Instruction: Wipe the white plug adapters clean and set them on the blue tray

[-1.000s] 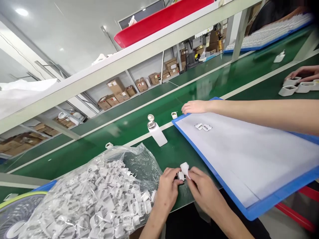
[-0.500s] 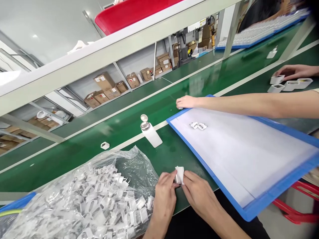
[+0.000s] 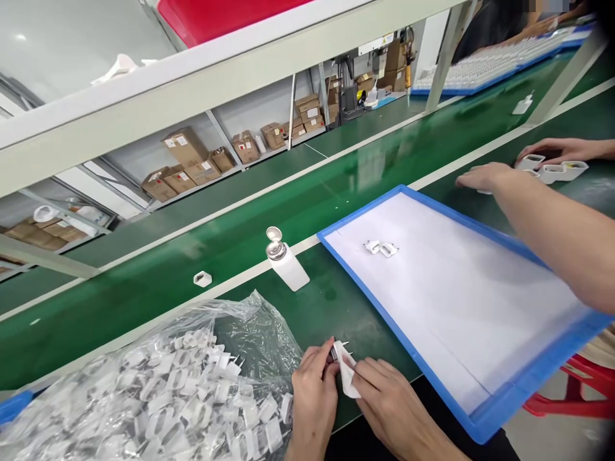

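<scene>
My left hand (image 3: 314, 387) pinches a small white plug part (image 3: 336, 351) with two thin metal pins pointing right; fingers hide much of it. My right hand (image 3: 391, 400) has its fingers closed on a folded white wipe (image 3: 346, 374), which lies against the plug part. Left of my hands, a clear plastic bag (image 3: 262, 314) holds many loose white plug parts (image 3: 192, 390). A white pump bottle (image 3: 291, 269) with its metal lid flipped up stands beyond my hands. Two plug parts (image 3: 382, 248) rest on the blue-edged white tray (image 3: 432, 288) to the right.
A co-worker's forearm (image 3: 542, 224) reaches over the tray's far right side, near white housings (image 3: 560, 169). One white housing (image 3: 202, 279) sits on the green conveyor belt (image 3: 240, 246). A red stool (image 3: 567, 387) stands at lower right.
The wipe has unfolded downward against the plug part, whose pins now show. A co-worker's hand has drawn back from the belt by the tray's far corner to the right.
</scene>
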Demonstrator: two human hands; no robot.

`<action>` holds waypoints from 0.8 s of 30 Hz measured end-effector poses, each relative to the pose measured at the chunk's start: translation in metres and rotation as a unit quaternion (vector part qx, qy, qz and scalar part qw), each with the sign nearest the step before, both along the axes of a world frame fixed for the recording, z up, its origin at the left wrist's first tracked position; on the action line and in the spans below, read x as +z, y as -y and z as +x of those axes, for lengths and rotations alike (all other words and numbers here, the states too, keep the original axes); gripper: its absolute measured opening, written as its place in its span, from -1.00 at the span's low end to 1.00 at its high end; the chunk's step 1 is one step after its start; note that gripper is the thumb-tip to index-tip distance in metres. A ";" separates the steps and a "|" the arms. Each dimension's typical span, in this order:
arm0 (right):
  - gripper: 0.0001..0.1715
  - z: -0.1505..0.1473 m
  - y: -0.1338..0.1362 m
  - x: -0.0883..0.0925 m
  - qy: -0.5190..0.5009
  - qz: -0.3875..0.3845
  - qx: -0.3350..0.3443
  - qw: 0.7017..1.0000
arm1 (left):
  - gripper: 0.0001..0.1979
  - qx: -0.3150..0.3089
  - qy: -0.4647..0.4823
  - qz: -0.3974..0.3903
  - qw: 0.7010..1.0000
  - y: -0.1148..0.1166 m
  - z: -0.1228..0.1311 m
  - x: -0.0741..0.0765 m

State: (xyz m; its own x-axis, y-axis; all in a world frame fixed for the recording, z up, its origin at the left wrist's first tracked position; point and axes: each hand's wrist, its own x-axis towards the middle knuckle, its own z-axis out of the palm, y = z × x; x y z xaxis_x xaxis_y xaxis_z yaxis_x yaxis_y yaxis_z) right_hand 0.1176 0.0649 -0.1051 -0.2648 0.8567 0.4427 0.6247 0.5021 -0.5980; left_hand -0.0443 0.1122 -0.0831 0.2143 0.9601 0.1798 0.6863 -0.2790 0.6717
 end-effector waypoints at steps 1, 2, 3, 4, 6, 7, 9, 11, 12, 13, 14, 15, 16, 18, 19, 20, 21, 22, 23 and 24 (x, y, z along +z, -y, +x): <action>-0.73 -0.001 -0.004 0.002 -0.006 -0.014 -0.002 1.000 | -0.56 0.001 0.003 -0.005 1.000 0.000 0.000 0.001; -0.72 -0.002 -0.007 0.003 -0.013 -0.031 -0.004 0.999 | -0.55 -0.002 0.006 -0.004 1.000 0.000 0.001 0.001; -0.70 -0.004 -0.012 0.006 -0.021 -0.049 -0.009 0.999 | -0.55 -0.006 0.010 0.003 1.000 0.000 0.001 0.000; -0.68 -0.005 -0.016 0.008 -0.031 -0.069 -0.013 0.997 | -0.54 -0.009 0.013 0.013 1.000 0.000 0.002 -0.001; -0.67 -0.007 -0.026 0.016 -0.056 -0.114 -0.019 0.992 | -0.53 -0.013 0.024 0.040 0.999 0.000 0.003 -0.004; -0.67 -0.007 -0.031 0.021 -0.072 -0.140 -0.023 0.987 | -0.52 -0.016 0.033 0.052 0.998 0.001 0.003 -0.005; -0.68 -0.003 -0.040 0.032 -0.110 -0.194 -0.027 0.974 | -0.51 -0.024 0.063 0.062 0.996 0.002 0.003 -0.004; -0.64 0.005 -0.045 0.045 -0.154 -0.247 -0.029 0.956 | -0.49 -0.027 0.110 0.060 0.992 0.005 0.002 0.001; -0.63 0.009 -0.046 0.052 -0.178 -0.271 -0.034 0.945 | -0.49 -0.019 0.138 0.054 0.989 0.007 0.002 0.005; -0.63 0.013 -0.045 0.059 -0.204 -0.292 -0.044 0.933 | -0.50 -0.005 0.169 0.044 0.985 0.010 0.002 0.011; -0.65 0.016 -0.043 0.066 -0.230 -0.310 -0.056 0.921 | -0.52 0.015 0.204 0.029 0.978 0.013 0.003 0.016; -0.67 0.017 -0.039 0.072 -0.255 -0.325 -0.069 0.908 | -0.55 0.039 0.244 0.005 0.969 0.016 0.005 0.023; -0.65 0.015 -0.035 0.077 -0.277 -0.335 -0.079 0.897 | -0.59 0.066 0.289 -0.027 0.955 0.018 0.007 0.029; -0.56 0.006 -0.025 0.086 -0.311 -0.339 -0.087 0.883 | -0.71 0.123 0.393 -0.093 0.906 0.021 0.014 0.040; -0.53 -0.001 -0.019 0.089 -0.324 -0.336 -0.084 0.880 | -0.74 0.149 0.448 -0.120 0.873 0.021 0.018 0.045; -0.51 -0.008 -0.013 0.090 -0.334 -0.324 -0.077 0.882 | -0.72 0.168 0.499 -0.141 0.838 0.021 0.022 0.050; -0.53 -0.015 -0.008 0.091 -0.336 -0.298 -0.066 0.891 | -0.69 0.179 0.544 -0.158 0.804 0.020 0.026 0.054; -0.59 -0.021 -0.004 0.091 -0.328 -0.257 -0.054 0.907 | -0.66 0.183 0.582 -0.174 0.773 0.020 0.029 0.059; -0.66 -0.026 -0.001 0.091 -0.309 -0.202 -0.040 0.929 | -0.64 0.180 0.614 -0.191 0.744 0.019 0.033 0.064; -0.71 -0.028 0.001 0.091 -0.279 -0.138 -0.027 0.950 | -0.62 0.177 0.641 -0.211 0.717 0.019 0.036 0.069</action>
